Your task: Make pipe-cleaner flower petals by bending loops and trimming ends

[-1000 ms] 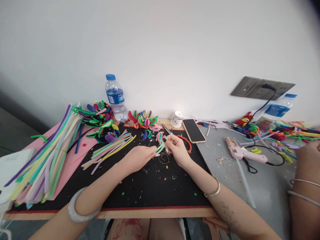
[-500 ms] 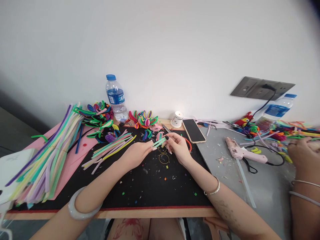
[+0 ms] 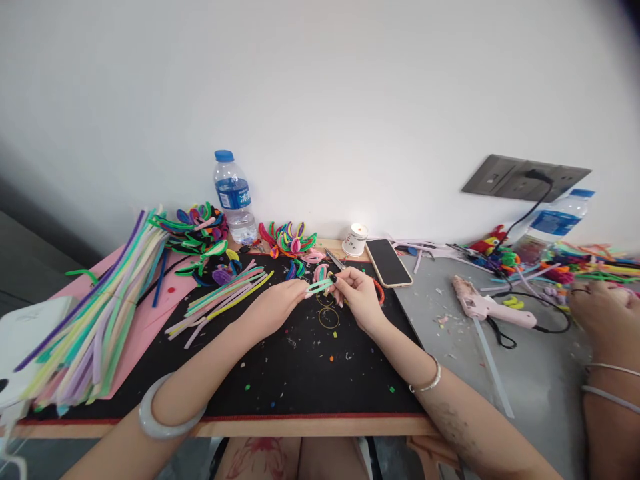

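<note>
A small folded loop of mint-green pipe cleaner (image 3: 319, 287) is stretched between my two hands above the black mat (image 3: 300, 380). My left hand (image 3: 283, 303) pinches its left end with closed fingers. At the right end, the thumb and fingertips of my right hand (image 3: 356, 293) are closed on it. Just behind the loop is a pink and green pipe cleaner piece (image 3: 321, 271). Thin gold rings (image 3: 329, 318) lie on the mat below my hands. Cut pipe cleaners (image 3: 225, 297) in pastel colours lie left of my left hand.
A long pipe cleaner bundle (image 3: 105, 313) lies at left. Behind are a water bottle (image 3: 235, 200), colourful pipe cleaner shapes (image 3: 287, 240), scissors (image 3: 334, 259), a paper cup (image 3: 355, 240) and a phone (image 3: 389, 263). Right: a pink glue gun (image 3: 487, 307) and another person's hand (image 3: 600, 310).
My hands have barely moved and still hold the green loop, which now looks slightly flatter. The other person's hand at the right has shifted a little to the left.
</note>
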A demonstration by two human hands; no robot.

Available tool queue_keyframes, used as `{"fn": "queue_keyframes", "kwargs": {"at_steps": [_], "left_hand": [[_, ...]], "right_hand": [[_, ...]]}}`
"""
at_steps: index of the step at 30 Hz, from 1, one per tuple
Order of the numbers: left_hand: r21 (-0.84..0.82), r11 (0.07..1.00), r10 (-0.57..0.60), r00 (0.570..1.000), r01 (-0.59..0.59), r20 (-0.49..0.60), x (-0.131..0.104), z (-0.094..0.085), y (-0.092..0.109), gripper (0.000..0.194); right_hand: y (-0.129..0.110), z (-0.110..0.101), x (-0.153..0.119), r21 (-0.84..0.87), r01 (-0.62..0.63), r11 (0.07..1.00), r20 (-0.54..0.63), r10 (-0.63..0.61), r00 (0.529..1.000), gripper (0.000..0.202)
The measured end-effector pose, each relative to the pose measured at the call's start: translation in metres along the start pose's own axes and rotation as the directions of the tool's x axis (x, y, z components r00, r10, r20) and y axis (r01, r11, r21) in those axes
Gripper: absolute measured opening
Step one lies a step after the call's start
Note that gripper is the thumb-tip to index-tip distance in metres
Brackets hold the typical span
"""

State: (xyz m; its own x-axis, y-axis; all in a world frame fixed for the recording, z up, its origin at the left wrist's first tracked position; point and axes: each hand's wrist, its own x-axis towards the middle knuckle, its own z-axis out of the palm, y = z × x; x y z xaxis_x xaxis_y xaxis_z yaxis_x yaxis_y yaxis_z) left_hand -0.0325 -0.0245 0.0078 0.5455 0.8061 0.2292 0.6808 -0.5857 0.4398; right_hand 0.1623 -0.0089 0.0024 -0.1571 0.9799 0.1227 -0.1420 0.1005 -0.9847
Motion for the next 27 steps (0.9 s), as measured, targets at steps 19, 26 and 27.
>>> {"fn": "queue_keyframes", "kwargs": {"at_steps": [19,26,27], "left_hand": [[-0.365,0.929,-0.058,0.998,0.058,0.012,0.001,-0.012,0.001,0.032],[-0.504,0.859,-0.07,0.996,0.092,0.062,0.0,-0.014,0.005,0.035],[-0.514,0.852,-0.069,0.995,0.095,0.069,0.0,-0.014,0.005,0.036]], "right_hand": [[-0.002,-0.016,0.007,0.245,-0.272,0.931,0.325,0.185,0.927,0.02],[-0.007,-0.02,0.006,0.252,-0.385,0.888,0.456,0.242,0.856,0.019],[-0.007,-0.02,0.006,0.248,-0.405,0.88,0.481,0.25,0.84,0.021]]}}
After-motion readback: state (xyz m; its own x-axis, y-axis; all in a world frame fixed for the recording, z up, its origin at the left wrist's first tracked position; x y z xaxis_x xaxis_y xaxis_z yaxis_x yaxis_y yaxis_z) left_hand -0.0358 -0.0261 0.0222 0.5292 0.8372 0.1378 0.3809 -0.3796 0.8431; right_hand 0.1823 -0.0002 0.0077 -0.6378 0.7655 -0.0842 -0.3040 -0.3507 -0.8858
